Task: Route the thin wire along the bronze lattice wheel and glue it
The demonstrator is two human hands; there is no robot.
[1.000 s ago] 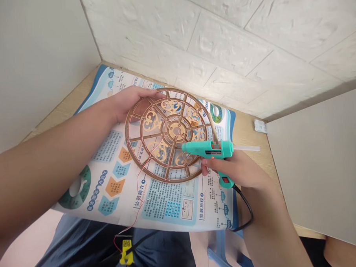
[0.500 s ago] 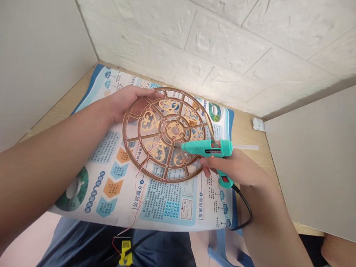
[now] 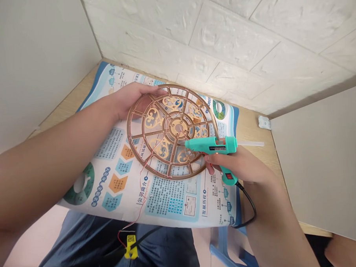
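My left hand (image 3: 132, 98) grips the far left rim of a round gold openwork frame (image 3: 179, 128), tilted above the printed sheet, thumb on top and fingers partly hidden behind it. The frame has spokes, rings and scroll ornaments. A teal hot glue gun (image 3: 211, 146) is in my right hand (image 3: 232, 162), its fingers wrapped round the handle. The nozzle points left, over the frame just below its hub; whether it touches cannot be made out. A clear glue stick (image 3: 251, 143) sticks out of the gun's back. Thin red wire (image 3: 151, 155) runs across the frame and down toward my lap.
A printed sheet (image 3: 122, 210) covers much of the wooden table (image 3: 254, 124). A white wall stands behind, with panels left and right. A small white block (image 3: 264, 122) sits at the right. The black cord (image 3: 253, 205) hangs by my right wrist; a yellow tag (image 3: 131, 247) lies at my lap.
The whole scene has shifted slightly right in view. Both hands keep their hold, and the glue gun's nozzle stays near the same spot below the hub.
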